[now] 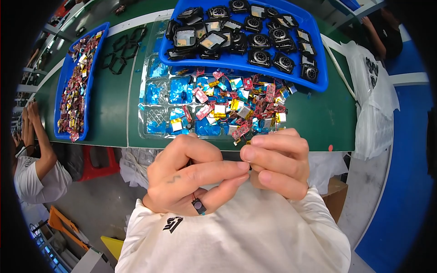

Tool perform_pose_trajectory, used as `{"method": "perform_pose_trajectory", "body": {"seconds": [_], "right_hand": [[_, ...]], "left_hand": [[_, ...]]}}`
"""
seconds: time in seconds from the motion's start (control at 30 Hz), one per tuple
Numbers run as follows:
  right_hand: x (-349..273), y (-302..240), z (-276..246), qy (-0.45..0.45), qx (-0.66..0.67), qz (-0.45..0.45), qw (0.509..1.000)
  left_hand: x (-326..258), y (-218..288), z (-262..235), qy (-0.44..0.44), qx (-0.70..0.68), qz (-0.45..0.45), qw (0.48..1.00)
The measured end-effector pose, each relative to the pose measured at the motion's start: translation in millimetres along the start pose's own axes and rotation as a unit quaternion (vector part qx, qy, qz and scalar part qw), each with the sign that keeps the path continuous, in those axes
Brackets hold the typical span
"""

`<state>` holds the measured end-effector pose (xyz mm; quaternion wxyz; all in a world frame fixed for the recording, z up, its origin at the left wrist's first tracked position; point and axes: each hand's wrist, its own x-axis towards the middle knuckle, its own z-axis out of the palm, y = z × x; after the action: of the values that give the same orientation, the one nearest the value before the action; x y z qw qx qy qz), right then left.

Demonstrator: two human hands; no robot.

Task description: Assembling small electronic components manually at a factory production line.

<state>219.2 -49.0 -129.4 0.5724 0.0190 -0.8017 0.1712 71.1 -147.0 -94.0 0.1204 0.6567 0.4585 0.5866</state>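
Observation:
In front of my chest, my left hand (195, 175) and my right hand (280, 161) meet fingertip to fingertip, both closed in a pinch. Whatever lies between the tips is too small and hidden to name. A small black part with a round grey face (198, 206) and thin red wires pokes out below the left hand, against its palm and thumb. Just beyond the hands, a loose heap of small red circuit boards with silver and yellow battery cells (246, 109) spreads over a clear plastic compartment tray (148, 116), whose pockets hold blue film pieces.
A blue tray (324, 68) of black watch cases stands behind the heap. Another blue tray (99, 48) on the left holds more red boards. Black frames (120, 54) lie beside it on the green table (318, 123). A white plastic bag (371, 109) hangs at the right edge. A co-worker (38, 168) is at the left.

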Motion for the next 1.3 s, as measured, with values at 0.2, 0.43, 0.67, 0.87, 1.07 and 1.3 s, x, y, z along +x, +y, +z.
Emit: {"method": "perform_pose_trajectory", "body": {"seconds": [0.2, 0.43, 0.67, 0.87, 1.07, 1.3], "right_hand": [[-0.6, -0.8, 1.5, -0.002, -0.016, -0.016, 1.000], [0.1, -0.2, -1.1, -0.018, -0.041, -0.036, 0.998], [0.0, -0.3, -1.6, -0.023, -0.040, -0.031, 0.998], [2.2, -3.0, 12.7, 0.110, 0.125, 0.098, 0.981], [17.4, -2.6, 10.5, -0.090, 0.098, 0.180, 0.975], [12.2, 5.5, 2.0, -0.069, 0.191, 0.232, 0.951]], "left_hand": [[-1.3, 1.0, -0.2, 0.004, -0.013, 0.005, 1.000], [-1.0, 2.6, -2.4, -0.011, -0.006, -0.001, 1.000], [-2.8, -3.3, 1.4, -0.010, -0.014, 0.018, 1.000], [1.8, 2.7, 9.7, 0.022, 0.019, -0.079, 0.996], [1.5, -9.5, 13.7, -0.006, 0.091, -0.109, 0.990], [-0.8, -10.0, 2.5, -0.014, -0.051, -0.188, 0.981]]}}
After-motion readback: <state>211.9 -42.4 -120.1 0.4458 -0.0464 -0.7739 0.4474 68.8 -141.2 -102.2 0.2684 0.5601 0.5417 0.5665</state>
